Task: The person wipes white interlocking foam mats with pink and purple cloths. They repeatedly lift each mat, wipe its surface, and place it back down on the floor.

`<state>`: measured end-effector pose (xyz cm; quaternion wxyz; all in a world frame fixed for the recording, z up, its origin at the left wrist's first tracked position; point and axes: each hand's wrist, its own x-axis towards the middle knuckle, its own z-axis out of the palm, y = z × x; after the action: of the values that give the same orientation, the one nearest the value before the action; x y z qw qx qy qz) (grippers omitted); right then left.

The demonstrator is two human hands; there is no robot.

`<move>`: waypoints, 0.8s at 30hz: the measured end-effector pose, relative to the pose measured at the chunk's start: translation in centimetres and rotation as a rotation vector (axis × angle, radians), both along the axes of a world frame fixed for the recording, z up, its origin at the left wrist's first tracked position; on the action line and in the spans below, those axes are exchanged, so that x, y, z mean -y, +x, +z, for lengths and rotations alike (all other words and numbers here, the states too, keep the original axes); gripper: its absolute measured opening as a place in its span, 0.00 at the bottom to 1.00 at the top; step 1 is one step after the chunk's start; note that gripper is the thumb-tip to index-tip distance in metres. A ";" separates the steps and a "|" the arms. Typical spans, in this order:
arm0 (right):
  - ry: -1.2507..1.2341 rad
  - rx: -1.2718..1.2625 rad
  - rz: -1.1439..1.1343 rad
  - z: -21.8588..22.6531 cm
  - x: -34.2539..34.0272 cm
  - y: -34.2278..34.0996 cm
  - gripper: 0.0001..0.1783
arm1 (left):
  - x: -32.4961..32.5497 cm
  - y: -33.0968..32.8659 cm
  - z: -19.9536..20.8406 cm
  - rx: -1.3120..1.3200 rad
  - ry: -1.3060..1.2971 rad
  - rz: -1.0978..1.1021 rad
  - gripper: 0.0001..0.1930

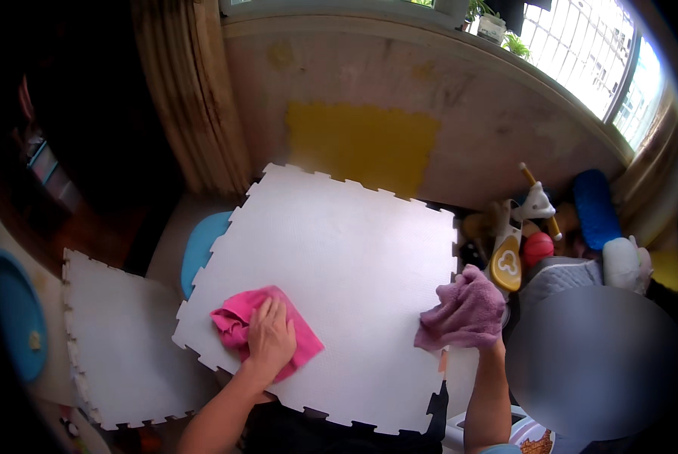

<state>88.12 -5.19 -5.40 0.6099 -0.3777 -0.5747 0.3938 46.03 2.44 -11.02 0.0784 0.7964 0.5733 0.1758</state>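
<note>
Atop white mat [354,250], pink cloth [237,321]

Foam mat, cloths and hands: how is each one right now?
White foam mat: tilted, held at its right edge.
Pink cloth: flat on mat, under left hand.
Purple cloth: bunched over right hand, gripping mat edge.
Second foam mat: lying flat, untouched.

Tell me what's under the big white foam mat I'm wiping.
A blue round object pokes out from under the big white foam mat at its left edge; most of it is covered. Dark clothing shows below the near edge. Whatever else lies beneath is hidden by the mat.
</note>
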 end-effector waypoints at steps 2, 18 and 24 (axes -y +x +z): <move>-0.045 -0.246 0.048 1.5 -0.3 -2.2 0.34 | -1.1 -0.3 -0.9 -0.123 0.024 0.024 0.33; -0.170 0.508 -0.163 -6.2 5.4 -2.0 0.33 | -3.6 -0.7 -0.5 -0.162 0.021 -0.031 0.41; -0.183 1.538 0.346 -1.6 6.3 -20.2 0.51 | -3.7 -1.1 -0.8 -0.161 0.043 -0.029 0.41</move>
<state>67.95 -11.45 -7.05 -0.0612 -0.4976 -0.8508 0.1573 44.88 6.19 -11.80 0.0175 0.8176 0.5624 0.1224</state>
